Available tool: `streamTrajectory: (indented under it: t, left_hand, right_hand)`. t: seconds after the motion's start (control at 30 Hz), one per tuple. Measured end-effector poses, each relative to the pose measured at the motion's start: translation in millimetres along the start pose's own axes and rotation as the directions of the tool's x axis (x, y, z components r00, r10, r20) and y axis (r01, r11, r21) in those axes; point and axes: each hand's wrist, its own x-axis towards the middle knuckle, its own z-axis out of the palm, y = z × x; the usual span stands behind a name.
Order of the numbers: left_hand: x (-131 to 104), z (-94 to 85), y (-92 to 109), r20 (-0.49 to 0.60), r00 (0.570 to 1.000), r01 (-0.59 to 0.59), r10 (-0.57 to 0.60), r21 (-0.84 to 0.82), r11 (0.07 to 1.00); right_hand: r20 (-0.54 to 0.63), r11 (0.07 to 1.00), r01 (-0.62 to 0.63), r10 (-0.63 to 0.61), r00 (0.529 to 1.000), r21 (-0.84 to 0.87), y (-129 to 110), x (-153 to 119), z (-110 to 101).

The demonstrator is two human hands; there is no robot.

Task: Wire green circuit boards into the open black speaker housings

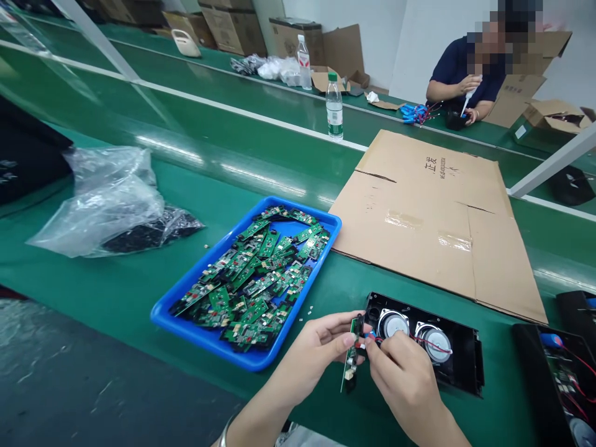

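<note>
Circuit board in hand, above green bench.
From afar, I have left hand gripping it, right hand pinching red wires beside a black case.

Tray by counter's front edge, circuit boards in it. Plastic bag left of tray, speaker case right. Cardboard sheet behind that case, toward back edge. Second case further right.

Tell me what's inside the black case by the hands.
Two round silver speakers sit inside the black case, with red wire across one. The right hand covers the near-left part, so what's there is hidden.
</note>
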Motion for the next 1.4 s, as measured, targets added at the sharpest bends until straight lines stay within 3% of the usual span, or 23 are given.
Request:
streamTrajectory:
  t: [0.27, 0.5, 0.8, 1.0, 1.17, 1.3, 1.4]
  left_hand:
    - [-2, 2.6, 6, 0.005, 0.999, 0.038, -0.038, 0.034, 0.999]
    - [1, 5.6, 7, 0.018, 0.999, 0.050, -0.051, 0.025, 0.998]
    - [-1, 6.5, 8, 0.018, 0.999, 0.049, -0.050, 0.057, 0.997]
    - [-2, 5.6, 12, 0.084, 0.996, -0.010, -0.001, 0.124, 0.992]
    - [-2, 0.7, 6, 0.082, 0.996, 0.027, -0.037, 0.121, 0.992]
    - [-3, -3.3, 0, 0.011, 0.992, 0.126, -0.127, 0.070, 0.990]
    - [-5, -8.0, -1, 0.013, 0.989, 0.147, -0.151, 0.143, 0.979]
  right_hand:
    - [0.082, 0.998, 0.067, -0.067, 0.994, 0.004, 0, -3, -1]
    - [0.003, 0.999, -0.009, 0.008, 1.000, 0.041, -1, -3, -1]
    - [0.047, 0.999, 0.047, -0.047, 0.998, 0.012, 1, -1, -2]
    - [0.008, 0.994, 0.077, -0.077, 0.997, 0.073, 2, -7, 3]
    - [-0.001, 0.994, 0.056, -0.056, 0.998, 0.094, -1, -8, 9]
    - [0.120, 0.992, -0.009, -0.006, 0.993, 0.129, 10, -9, -10]
    - [0.209, 0.983, -0.182, 0.178, 0.962, 0.000, 34, -24, -43]
